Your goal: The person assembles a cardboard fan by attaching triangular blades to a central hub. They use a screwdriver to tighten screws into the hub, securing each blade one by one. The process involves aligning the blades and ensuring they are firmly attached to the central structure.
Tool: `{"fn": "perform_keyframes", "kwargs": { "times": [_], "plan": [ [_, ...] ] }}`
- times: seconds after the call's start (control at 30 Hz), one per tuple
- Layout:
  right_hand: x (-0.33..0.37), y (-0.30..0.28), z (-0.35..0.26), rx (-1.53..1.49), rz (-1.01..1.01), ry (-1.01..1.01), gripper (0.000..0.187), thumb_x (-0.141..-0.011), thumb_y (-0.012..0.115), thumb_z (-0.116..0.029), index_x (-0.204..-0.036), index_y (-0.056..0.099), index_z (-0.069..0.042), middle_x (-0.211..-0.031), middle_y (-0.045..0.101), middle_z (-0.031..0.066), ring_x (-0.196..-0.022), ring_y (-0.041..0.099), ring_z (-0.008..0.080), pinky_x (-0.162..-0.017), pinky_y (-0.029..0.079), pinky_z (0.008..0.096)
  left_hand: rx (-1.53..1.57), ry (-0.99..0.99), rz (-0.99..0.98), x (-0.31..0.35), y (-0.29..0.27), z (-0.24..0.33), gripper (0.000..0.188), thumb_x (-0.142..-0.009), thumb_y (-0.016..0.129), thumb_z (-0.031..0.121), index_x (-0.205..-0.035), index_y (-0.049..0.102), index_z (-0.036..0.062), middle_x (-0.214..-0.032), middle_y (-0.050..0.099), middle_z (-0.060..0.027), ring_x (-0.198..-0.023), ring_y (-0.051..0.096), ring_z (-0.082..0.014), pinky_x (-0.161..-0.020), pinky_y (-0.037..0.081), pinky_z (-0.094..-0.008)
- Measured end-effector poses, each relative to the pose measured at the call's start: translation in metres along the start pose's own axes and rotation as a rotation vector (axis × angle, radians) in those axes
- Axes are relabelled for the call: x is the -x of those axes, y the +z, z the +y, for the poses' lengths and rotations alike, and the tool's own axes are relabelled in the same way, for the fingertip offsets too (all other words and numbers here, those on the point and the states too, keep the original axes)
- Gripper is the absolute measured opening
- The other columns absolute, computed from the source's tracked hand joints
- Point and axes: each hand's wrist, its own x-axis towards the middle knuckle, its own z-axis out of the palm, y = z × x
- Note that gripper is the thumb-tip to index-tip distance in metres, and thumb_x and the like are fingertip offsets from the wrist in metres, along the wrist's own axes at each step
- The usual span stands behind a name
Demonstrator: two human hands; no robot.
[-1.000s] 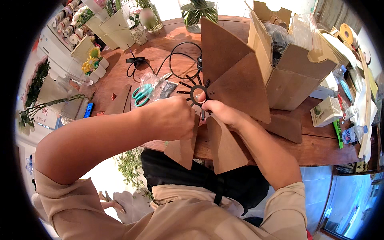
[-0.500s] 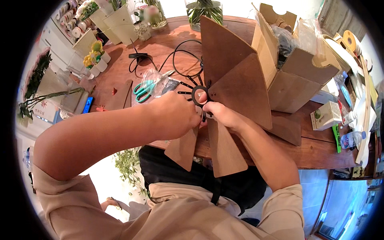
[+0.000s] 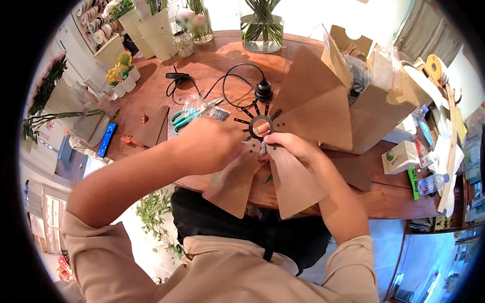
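Black hub (image 3: 253,128) is pinched by right hand (image 3: 294,148), left hand (image 3: 212,144) fingers can't be read; stems (image 3: 259,7) are held in vase (image 3: 262,49).

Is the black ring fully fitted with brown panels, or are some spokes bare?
Some spokes are bare: several stick out uncovered at the upper left of the black ring.

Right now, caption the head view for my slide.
Right hand holding a black spoked ring with brown panels, left hand alongside, above a table.
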Motion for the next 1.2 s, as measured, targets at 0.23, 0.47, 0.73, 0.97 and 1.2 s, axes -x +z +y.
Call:
{"fn": "perform_keyframes", "kwargs": {
  "times": [0.23,0.47,0.73,0.97,1.2],
  "plan": [
    [0.02,0.024,-0.02,0.283,0.185,-0.275,0.028,-0.093,0.064,-0.018,-0.12,0.065,-0.008,-0.12,0.064,0.0017,-0.112,0.057,0.0122,-0.1,0.043,0.0301,1.384,-0.818,0.123,0.046,0.03,0.015,0.025,-0.088,0.08,0.019,-0.094,0.069,-0.0019,-0.077,0.065,0.0011,-0.068,0.057,-0.0056,-0.058,0.046,-0.0241],
    [0.025,0.035,-0.021,0.356,0.249,-0.212,0.031,-0.094,0.065,-0.019,-0.122,0.066,-0.008,-0.115,0.065,0.0035,-0.111,0.06,0.0144,-0.099,0.046,0.0323,1.563,-0.794,0.231,0.063,0.053,0.022,0.02,-0.085,0.082,0.01,-0.096,0.07,-0.0024,-0.079,0.062,0.0041,-0.07,0.054,-0.0036,-0.061,0.044,-0.0216],
    [0.011,0.005,-0.006,0.269,0.259,0.084,0.057,-0.091,0.07,-0.056,-0.121,0.068,-0.007,-0.117,0.067,0.0062,-0.104,0.062,0.0148,-0.089,0.05,0.0327,1.62,-0.998,0.337,0.071,0.074,0.023,0.009,-0.088,0.075,0.005,-0.091,0.068,0.0007,-0.08,0.062,0.0032,-0.07,0.053,-0.0056,-0.062,0.043,-0.0224],
    [0.062,0.02,-0.027,0.184,0.357,-0.077,0.051,-0.099,0.067,-0.034,-0.133,0.058,0.003,-0.126,0.068,0.0149,-0.105,0.068,0.0172,-0.082,0.054,0.031,1.622,-1.015,0.441,0.069,0.09,0.018,0.009,-0.087,0.075,0.004,-0.087,0.066,0.0018,-0.079,0.061,0.0025,-0.069,0.052,-0.0061,-0.061,0.042,-0.0227],
    [0.191,0.147,-0.12,1.425,0.971,-0.515,0.03,-0.091,0.073,-0.014,-0.114,0.068,0.005,-0.098,0.073,0.0107,-0.091,0.068,0.0155,-0.079,0.055,0.0308,1.402,-1.031,0.271,0.065,0.093,0.013,0.014,-0.087,0.075,0.011,-0.082,0.067,0.0007,-0.071,0.057,0.0037,-0.066,0.049,-0.0053,-0.057,0.04,-0.0257]
  ]
}}
